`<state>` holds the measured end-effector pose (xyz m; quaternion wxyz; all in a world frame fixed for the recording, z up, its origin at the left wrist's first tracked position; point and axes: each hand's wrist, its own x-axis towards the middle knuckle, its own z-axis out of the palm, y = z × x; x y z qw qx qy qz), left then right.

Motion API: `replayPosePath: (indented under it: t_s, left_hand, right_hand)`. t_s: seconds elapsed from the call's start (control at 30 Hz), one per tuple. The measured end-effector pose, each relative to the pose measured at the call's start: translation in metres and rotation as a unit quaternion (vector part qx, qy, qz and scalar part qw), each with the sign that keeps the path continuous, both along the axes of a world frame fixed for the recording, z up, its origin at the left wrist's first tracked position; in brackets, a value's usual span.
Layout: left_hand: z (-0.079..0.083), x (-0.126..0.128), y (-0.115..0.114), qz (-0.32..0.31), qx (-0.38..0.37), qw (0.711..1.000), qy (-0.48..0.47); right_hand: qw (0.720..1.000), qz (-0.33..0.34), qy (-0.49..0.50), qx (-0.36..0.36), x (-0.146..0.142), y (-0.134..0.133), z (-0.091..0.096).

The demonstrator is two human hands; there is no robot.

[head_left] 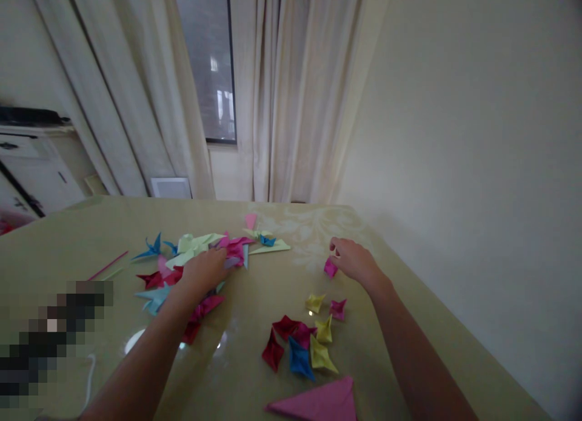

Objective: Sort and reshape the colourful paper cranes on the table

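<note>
My left hand (pixel 210 269) reaches over a loose pile of folded paper cranes, its fingertips at a magenta paper crane (pixel 235 248). The back of the hand hides most of its fingers, so whether they grip is unclear. My right hand (pixel 352 258) is at the table's right side, fingers curled at a small magenta folded paper piece (pixel 330 267). Nearer to me lie similar small pieces: a yellow one (pixel 315 303), a pink one (pixel 337 309), a blue one (pixel 300 357) and several others in red and yellow.
A large pink folded paper triangle (pixel 318 401) lies at the near edge of view. A blue crane (pixel 152 247) and a thin pink stick (pixel 108 266) lie left on the glossy table (pixel 254 384). A blurred patch covers the lower left. Curtains (pixel 300 93) and a wall stand beyond.
</note>
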<state>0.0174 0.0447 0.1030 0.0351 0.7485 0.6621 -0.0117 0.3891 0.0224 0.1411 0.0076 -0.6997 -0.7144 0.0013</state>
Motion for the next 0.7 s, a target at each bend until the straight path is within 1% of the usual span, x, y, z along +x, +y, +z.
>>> replayPosePath:
  t_s: [0.1, 0.13, 0.2, 0.27, 0.3, 0.37, 0.43, 0.47, 0.57, 0.63, 0.67, 0.7]
  left_hand:
    - [0.004, -0.001, 0.005, -0.034, 0.020, 0.999, 0.015]
    - [0.007, -0.001, 0.007, -0.040, 0.033, 0.999, 0.003]
    - [0.015, 0.003, 0.007, -0.061, 0.054, 0.995, -0.052]
    - [0.026, 0.013, 0.002, -0.110, 0.052, 0.981, -0.152]
    - [0.033, 0.021, -0.004, -0.144, 0.035, 0.965, -0.216]
    - [0.044, 0.042, -0.020, -0.202, -0.023, 0.916, -0.347]
    - [0.054, 0.062, -0.039, -0.225, -0.091, 0.863, -0.443]
    - [0.058, 0.071, -0.049, -0.230, -0.120, 0.842, -0.473]
    - [0.067, 0.085, -0.071, -0.254, -0.192, 0.802, -0.505]
    - [0.071, 0.087, -0.079, -0.285, -0.240, 0.785, -0.495]
    - [0.072, 0.088, -0.082, -0.301, -0.256, 0.781, -0.483]
    - [0.073, 0.089, -0.084, -0.315, -0.262, 0.783, -0.468]
  right_hand:
    - [0.999, 0.014, 0.022, 0.038, -0.006, -0.008, 0.015]
    - [0.998, 0.022, 0.034, 0.050, -0.009, -0.012, 0.019]
    - [0.993, 0.048, 0.074, 0.077, -0.017, -0.020, 0.028]
    - [0.981, 0.095, 0.138, 0.101, -0.028, -0.029, 0.037]
    - [0.971, 0.121, 0.176, 0.111, -0.034, -0.035, 0.040]
    - [0.947, 0.171, 0.246, 0.119, -0.045, -0.047, 0.047]
    - [0.926, 0.227, 0.283, 0.107, -0.054, -0.059, 0.054]
    - [0.917, 0.260, 0.289, 0.091, -0.056, -0.066, 0.057]
    - [0.899, 0.342, 0.274, 0.023, -0.056, -0.083, 0.066]
    - [0.898, 0.353, 0.261, -0.020, -0.051, -0.093, 0.073]
    - [0.901, 0.346, 0.258, -0.040, -0.047, -0.097, 0.076]
    - [0.905, 0.334, 0.257, -0.054, -0.044, -0.100, 0.079]
